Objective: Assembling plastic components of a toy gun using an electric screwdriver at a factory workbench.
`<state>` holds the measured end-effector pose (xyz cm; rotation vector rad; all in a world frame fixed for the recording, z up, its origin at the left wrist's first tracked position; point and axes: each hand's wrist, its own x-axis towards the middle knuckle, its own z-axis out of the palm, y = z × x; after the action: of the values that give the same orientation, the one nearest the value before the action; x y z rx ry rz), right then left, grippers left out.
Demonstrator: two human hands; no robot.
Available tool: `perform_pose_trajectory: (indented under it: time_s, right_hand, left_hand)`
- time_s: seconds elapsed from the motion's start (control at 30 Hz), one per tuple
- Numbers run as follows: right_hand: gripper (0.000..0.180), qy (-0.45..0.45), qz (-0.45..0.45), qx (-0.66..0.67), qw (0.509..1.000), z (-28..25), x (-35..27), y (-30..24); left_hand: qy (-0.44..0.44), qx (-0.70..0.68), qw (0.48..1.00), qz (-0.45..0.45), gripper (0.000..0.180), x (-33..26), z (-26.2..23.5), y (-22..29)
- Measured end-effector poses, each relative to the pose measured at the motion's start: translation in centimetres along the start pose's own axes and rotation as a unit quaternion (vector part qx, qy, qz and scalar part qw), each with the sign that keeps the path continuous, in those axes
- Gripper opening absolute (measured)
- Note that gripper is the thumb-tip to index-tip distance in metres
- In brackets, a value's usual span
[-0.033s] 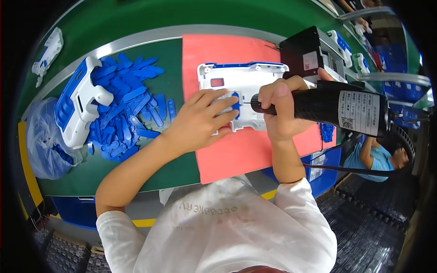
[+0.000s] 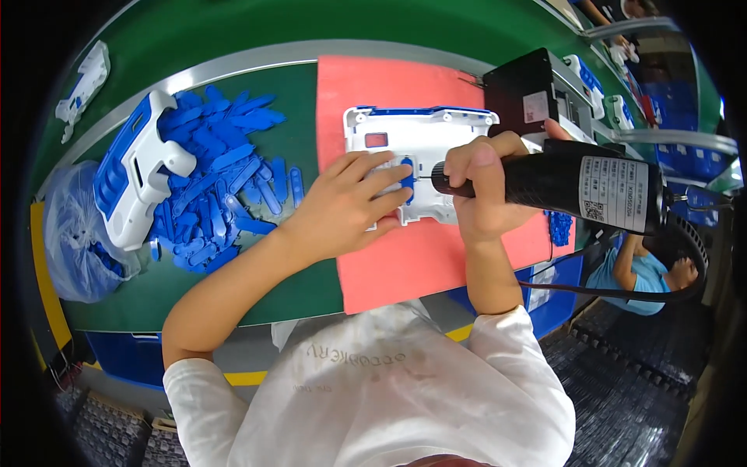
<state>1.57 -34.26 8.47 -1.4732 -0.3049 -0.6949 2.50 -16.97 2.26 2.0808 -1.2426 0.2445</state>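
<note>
A white plastic housing with a blue edge lies on the red mat, its inner side up. My left hand grips its near left part, fingertips bent over it beside a small blue strip. My right hand is closed around a black electric screwdriver, held nearly level. Its thin bit points left and reaches the blue strip; whether a screw sits at the tip is too small to tell. My fingers hide part of the housing.
Left on the green bench lie a pile of blue plastic strips, another white-and-blue housing and a clear bag. A black box stands behind my right hand. Small blue parts lie right. A person is at far right.
The whole scene sits slightly further right in the picture. Both hands, the screwdriver and the housing keep almost the same places relative to each other.
</note>
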Motion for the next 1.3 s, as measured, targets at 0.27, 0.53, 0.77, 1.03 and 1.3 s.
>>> perform_pose_trajectory:
  time_s: [0.27,0.53,0.77,1.03,1.3]
  right_hand:
    - [0.063,-0.032,-0.012,-0.058,0.998,0.5,-0.4,0.3]
    - [0.064,-0.055,-0.007,-0.082,0.995,0.2,-0.9,0.8]
    - [0.049,-0.049,-0.003,-0.013,0.999,0.1,-1.2,1.3]
    - [0.051,-0.055,0.006,-0.005,0.998,-0.4,-1.3,1.3]
    - [0.044,0.145,-0.143,-0.008,0.979,-6.1,2.9,-5.5]
  left_hand:
    - [0.002,-0.001,1.0,-0.012,0.035,-0.5,0.0,-0.3]
    - [-0.001,0.003,1.0,-0.014,0.036,-0.6,0.0,-0.2]
    - [-0.005,0.006,1.0,-0.028,0.036,-0.8,0.3,-0.2]
    - [0.002,0.015,1.0,-0.015,0.034,-0.2,0.2,-0.1]
    - [-0.02,-0.005,1.0,0.0,0.042,0.1,-0.7,0.2]
